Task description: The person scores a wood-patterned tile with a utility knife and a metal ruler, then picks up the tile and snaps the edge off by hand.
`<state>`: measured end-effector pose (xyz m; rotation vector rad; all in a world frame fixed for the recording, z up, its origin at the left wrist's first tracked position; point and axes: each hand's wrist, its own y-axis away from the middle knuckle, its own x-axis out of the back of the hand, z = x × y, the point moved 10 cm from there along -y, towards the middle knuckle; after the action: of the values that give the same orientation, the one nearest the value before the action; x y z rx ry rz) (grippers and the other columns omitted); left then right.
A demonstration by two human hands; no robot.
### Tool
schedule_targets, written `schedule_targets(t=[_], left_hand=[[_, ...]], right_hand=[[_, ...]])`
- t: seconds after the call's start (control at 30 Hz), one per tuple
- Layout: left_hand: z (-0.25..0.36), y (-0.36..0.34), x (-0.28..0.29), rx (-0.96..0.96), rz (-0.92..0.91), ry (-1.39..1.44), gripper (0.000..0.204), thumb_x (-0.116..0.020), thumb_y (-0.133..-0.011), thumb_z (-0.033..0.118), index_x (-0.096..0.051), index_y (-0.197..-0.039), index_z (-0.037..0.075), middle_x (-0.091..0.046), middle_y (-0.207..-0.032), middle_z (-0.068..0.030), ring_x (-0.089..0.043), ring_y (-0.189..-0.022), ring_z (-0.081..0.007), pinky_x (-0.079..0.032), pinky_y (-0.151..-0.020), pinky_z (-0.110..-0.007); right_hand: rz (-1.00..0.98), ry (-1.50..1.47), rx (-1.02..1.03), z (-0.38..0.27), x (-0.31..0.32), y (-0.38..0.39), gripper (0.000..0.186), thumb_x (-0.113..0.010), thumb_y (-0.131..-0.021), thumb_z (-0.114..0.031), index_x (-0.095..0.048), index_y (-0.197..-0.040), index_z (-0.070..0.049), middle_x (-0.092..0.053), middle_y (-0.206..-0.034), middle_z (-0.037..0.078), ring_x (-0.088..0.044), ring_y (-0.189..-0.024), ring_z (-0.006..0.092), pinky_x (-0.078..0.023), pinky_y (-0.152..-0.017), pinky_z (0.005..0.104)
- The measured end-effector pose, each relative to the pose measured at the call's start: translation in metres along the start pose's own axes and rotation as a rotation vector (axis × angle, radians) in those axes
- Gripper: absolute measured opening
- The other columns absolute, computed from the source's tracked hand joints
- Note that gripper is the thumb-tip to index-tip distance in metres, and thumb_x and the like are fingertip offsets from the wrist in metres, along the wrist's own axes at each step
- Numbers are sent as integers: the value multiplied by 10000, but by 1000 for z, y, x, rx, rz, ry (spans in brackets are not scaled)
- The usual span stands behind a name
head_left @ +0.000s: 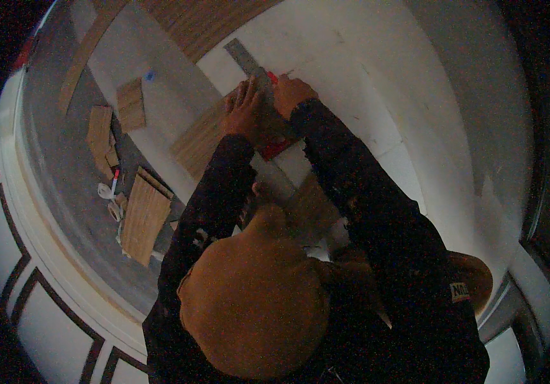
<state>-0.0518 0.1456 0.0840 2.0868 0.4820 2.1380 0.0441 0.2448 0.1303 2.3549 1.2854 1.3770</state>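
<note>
Flat under the spread left hand (244,114) fingers lies a metal ruler (249,64) across a wood plank (201,137); the right hand (291,95), just beside, is curled, grip unclear.

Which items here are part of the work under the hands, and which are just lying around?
In use: left hand pressing the grey metal square ruler on the wood-grain floor plank; right hand beside it.

Lying about: cut wood-grain plank offcuts, stacked plank pieces, red-and-white marker pen.
</note>
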Motion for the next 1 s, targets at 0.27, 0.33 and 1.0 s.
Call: schedule_targets(t=[0.27,0.33,1.0], left_hand=[[0,-29,12,14,82,66,632,-620,-928,160,-439,-1534,183,-126,-1748,-22,-118,-1608,-259,-150,-1276,-548],[9,-26,5,7,17,105,623,-621,-928,148,-447,-1525,187,-124,-1748,-21,-118,-1608,-257,-148,-1276,-548],[15,-70,20,-23,71,1,590,-602,-980,254,-422,-1541,219,-104,-1750,6,-135,-1601,-298,-158,-1260,-596]], right_hand=[[24,87,-45,26,-3,-39,331,-549,-994,-250,-584,-1194,12,-720,-1099,265,-696,-1052,467,-561,-919,552],[-22,99,-52,32,-10,-38,333,-557,-986,-239,-579,-1206,10,-718,-1104,272,-694,-1062,469,-561,-924,548],[-53,198,23,81,5,-17,325,-536,-1006,-233,-597,-1176,37,-689,-1137,312,-694,-1038,477,-566,-900,551]])
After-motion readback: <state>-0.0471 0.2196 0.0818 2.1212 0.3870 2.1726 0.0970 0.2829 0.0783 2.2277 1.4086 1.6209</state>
